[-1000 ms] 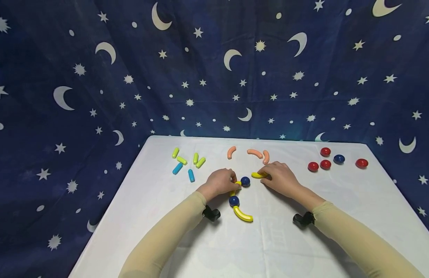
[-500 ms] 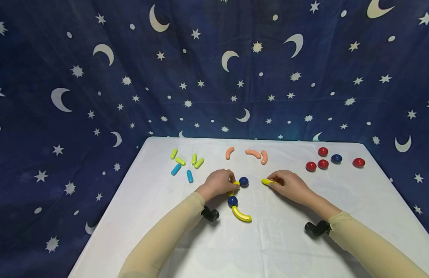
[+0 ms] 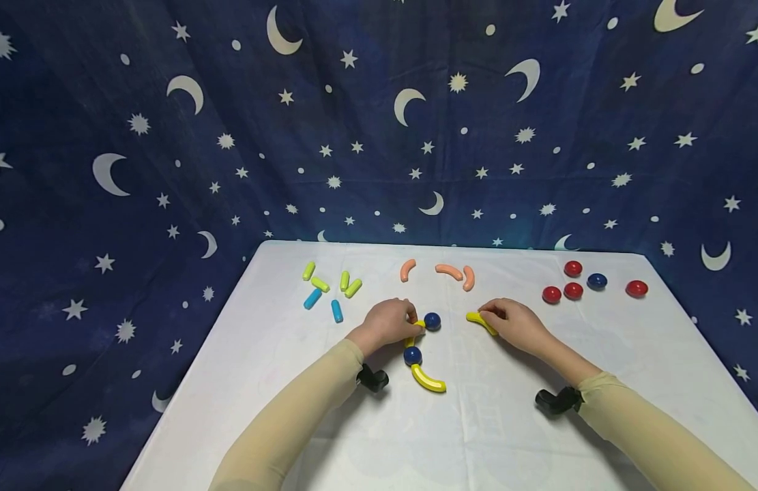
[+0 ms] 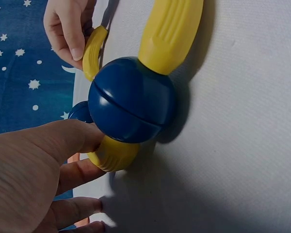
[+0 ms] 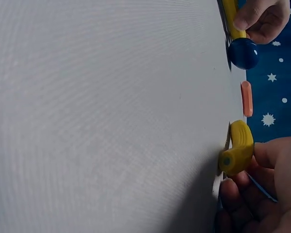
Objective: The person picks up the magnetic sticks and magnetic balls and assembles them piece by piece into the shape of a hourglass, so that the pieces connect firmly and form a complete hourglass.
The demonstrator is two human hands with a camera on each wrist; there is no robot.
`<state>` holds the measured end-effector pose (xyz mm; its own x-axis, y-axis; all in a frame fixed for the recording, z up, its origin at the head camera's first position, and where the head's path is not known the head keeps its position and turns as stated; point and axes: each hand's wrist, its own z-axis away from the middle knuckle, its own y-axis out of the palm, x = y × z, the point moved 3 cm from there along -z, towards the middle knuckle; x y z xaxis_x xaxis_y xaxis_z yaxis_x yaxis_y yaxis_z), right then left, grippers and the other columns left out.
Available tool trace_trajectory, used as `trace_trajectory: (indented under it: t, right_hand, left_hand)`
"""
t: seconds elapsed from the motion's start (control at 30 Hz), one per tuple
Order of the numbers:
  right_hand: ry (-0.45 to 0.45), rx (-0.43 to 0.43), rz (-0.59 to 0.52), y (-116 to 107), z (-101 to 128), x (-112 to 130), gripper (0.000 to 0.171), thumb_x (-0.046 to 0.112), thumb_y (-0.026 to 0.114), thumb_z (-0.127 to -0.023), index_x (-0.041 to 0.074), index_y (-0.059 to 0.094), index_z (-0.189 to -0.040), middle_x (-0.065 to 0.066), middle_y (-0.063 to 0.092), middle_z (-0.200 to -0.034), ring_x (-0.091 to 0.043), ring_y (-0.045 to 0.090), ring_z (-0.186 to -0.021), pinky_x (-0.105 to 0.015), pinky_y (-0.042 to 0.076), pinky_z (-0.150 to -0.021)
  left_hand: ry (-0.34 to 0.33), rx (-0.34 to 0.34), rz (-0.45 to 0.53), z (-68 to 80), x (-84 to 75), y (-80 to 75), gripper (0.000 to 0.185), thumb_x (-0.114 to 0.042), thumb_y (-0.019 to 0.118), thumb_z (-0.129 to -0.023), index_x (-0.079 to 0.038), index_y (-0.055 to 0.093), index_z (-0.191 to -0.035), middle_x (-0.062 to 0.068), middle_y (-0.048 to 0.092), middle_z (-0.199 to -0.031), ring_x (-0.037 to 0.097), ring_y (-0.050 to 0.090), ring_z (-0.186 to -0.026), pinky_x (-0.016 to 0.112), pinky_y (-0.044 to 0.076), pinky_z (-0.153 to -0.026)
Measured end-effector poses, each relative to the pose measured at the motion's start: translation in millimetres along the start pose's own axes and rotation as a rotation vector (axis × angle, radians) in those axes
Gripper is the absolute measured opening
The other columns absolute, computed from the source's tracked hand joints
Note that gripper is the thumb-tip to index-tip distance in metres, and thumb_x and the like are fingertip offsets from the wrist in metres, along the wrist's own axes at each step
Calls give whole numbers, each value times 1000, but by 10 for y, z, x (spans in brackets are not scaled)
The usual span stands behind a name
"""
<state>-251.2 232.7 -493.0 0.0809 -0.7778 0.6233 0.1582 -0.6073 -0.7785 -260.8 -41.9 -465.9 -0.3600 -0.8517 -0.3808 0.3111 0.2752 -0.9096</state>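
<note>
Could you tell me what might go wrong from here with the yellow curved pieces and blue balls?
The right hand pinches a loose yellow curve by one end only; it could slip or twist. The left hand holds just the upper curve of the chain, so a nudge might detach the lower blue ball and the bottom curve.

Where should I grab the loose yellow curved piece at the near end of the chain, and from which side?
Pinch the yellow curved piece at mid-length, across its narrow width, coming from above. It lies flat on the white table, its far end at the blue ball, its near end free. The left hand already steadies the chain higher up.
</note>
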Motion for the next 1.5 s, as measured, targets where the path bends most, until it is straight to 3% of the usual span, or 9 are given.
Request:
trace_trajectory:
  t: [0.37, 0.93, 1.5]
  right_hand:
    - [-20, -38, 79, 15, -11, 97, 32, 29, 78, -91, 5, 75, -111, -5, 65, -92, -23, 56, -84, -40, 48, -75]
    - [-55, -65, 34, 241, -30, 298, 24, 27, 77, -90, 8, 75, -105, -1, 59, -84, -19, 52, -77, -34, 41, -65]
    - [-59, -59, 28, 340, -41, 430, 22, 29, 77, -88, 12, 77, -103, 1, 59, -82, -18, 53, -76, -34, 42, -66]
  left_hand:
    - [7, -5, 0, 19, -5, -16, 22, -38, 77, -91, -16, 72, -94, -8, 61, -75, 13, 53, -72, 28, 43, -66]
    - [7, -9, -15, 10, 2, -7, 22, -38, 77, -91, -17, 72, -92, -7, 60, -74, 12, 53, -72, 27, 43, -65]
    - [3, -8, -9, 14, -12, -18, 23, -38, 77, -90, -16, 72, -92, -6, 60, -73, 13, 53, -71, 27, 42, -63]
